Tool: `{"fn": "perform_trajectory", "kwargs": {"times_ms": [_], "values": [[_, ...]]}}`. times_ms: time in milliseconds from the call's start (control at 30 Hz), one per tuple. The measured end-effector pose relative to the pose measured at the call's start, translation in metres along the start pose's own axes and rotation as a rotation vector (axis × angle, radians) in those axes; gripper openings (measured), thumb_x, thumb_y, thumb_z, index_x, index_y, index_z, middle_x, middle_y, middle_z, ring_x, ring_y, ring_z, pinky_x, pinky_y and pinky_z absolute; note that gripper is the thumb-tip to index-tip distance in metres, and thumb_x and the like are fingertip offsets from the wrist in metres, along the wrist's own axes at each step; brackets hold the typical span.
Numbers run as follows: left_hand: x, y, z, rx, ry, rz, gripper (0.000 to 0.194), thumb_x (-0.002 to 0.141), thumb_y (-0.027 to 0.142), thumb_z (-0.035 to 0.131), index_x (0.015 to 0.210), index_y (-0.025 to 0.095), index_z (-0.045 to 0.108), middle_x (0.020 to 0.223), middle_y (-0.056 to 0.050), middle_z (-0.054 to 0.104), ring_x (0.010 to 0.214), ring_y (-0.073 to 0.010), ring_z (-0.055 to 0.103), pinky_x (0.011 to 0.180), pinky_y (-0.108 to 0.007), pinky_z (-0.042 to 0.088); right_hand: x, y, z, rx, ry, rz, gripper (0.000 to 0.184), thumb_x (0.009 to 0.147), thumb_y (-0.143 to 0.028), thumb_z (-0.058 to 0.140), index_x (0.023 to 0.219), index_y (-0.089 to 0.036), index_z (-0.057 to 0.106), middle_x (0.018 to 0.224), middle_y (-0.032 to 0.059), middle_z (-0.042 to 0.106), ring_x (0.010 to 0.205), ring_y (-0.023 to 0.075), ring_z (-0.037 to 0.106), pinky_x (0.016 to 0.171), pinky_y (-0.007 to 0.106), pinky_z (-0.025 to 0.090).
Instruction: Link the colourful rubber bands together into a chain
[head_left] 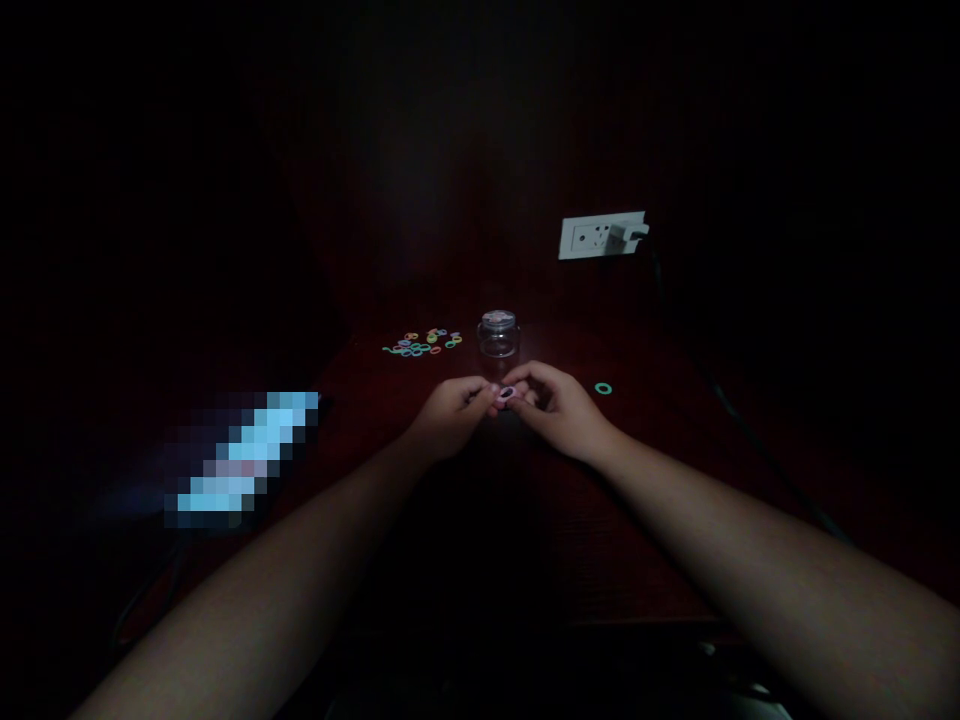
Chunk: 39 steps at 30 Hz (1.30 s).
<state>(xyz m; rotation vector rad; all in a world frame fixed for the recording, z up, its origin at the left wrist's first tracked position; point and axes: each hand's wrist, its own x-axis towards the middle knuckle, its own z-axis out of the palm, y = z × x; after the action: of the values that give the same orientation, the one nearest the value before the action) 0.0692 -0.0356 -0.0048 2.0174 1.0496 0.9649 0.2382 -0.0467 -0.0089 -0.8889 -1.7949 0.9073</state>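
Nearest the wearer, two bare forearms reach in from the lower corners over a dark reddish worktop point(600, 560), their lower parts the closest things in view. To the left, beyond the left forearm, lies a lit screen point(247, 455), blurred into coarse blocks, with a thin dark cable running down below it. At the middle of the worktop the two hands meet: the left hand point(456, 412) and the right hand point(559, 408) both grip a small pink ring point(508, 394) between their fingertips, its dark centre facing up. To the right of the right hand, well apart from it, a green ring point(603, 389) lies flat. Just beyond the hands stands a clear glass jar point(499, 338), upright, with a patterned top. Left of the jar is a loose scatter of colourful rings point(424, 345), green, orange, yellow and bluish among them. Farthest off, up and to the right, a white wall socket point(589, 237) carries a plugged-in white adapter point(630, 233).
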Motion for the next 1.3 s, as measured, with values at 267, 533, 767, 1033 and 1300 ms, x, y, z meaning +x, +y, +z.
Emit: {"fn": "perform_trajectory", "kwargs": {"times_ms": [267,533,767,1033,1300], "values": [[0.0002,-0.0015,-0.0002,0.021,0.014,0.004,0.033,0.083,0.038,0.040,0.071,0.013,0.059,0.068,-0.002,0.059,0.064,-0.0118,0.053,0.059,-0.022,0.040,0.0001,0.0027,0.0006,-0.043,-0.014,0.007,0.022,0.074,-0.032,0.056,0.088,-0.014,0.056,0.068,0.0015,0.055,0.052,0.0069,0.040,0.046,0.020,0.031],[0.0005,0.0004,-0.0010,0.029,0.007,0.012,0.034,0.083,0.038,0.040,0.069,0.013,0.058,0.066,-0.001,0.058,0.063,-0.0115,0.052,0.058,-0.022,0.039,0.0003,0.0052,0.0003,-0.056,-0.004,-0.001,0.023,0.072,-0.034,0.059,0.084,-0.013,0.058,0.065,0.0003,0.053,0.052,0.0065,0.039,0.046,0.020,0.030],[0.0010,-0.0014,-0.0005,0.019,0.015,0.005,0.034,0.083,0.039,0.040,0.071,0.013,0.059,0.066,-0.002,0.058,0.063,-0.0118,0.051,0.058,-0.022,0.039,0.0000,0.0021,0.0000,-0.029,-0.034,0.000,0.021,0.072,-0.031,0.059,0.083,-0.013,0.058,0.062,-0.0012,0.049,0.051,0.0060,0.038,0.045,0.019,0.029],[0.0005,-0.0004,-0.0011,0.024,0.019,0.001,0.034,0.082,0.038,0.041,0.068,0.013,0.058,0.065,-0.002,0.058,0.063,-0.0116,0.051,0.058,-0.022,0.039,-0.0006,0.0025,-0.0003,-0.087,-0.024,0.005,0.025,0.073,-0.036,0.058,0.083,-0.013,0.060,0.059,-0.0014,0.048,0.050,0.0061,0.035,0.044,0.019,0.028],[0.0005,-0.0020,-0.0007,-0.014,0.025,0.003,0.033,0.083,0.038,0.041,0.071,0.013,0.059,0.065,-0.002,0.058,0.063,-0.0119,0.052,0.059,-0.022,0.040,-0.0006,0.0034,-0.0010,-0.136,-0.029,0.008,0.025,0.076,-0.036,0.054,0.080,-0.013,0.061,0.059,-0.0001,0.051,0.051,0.0072,0.037,0.045,0.020,0.029]]}}
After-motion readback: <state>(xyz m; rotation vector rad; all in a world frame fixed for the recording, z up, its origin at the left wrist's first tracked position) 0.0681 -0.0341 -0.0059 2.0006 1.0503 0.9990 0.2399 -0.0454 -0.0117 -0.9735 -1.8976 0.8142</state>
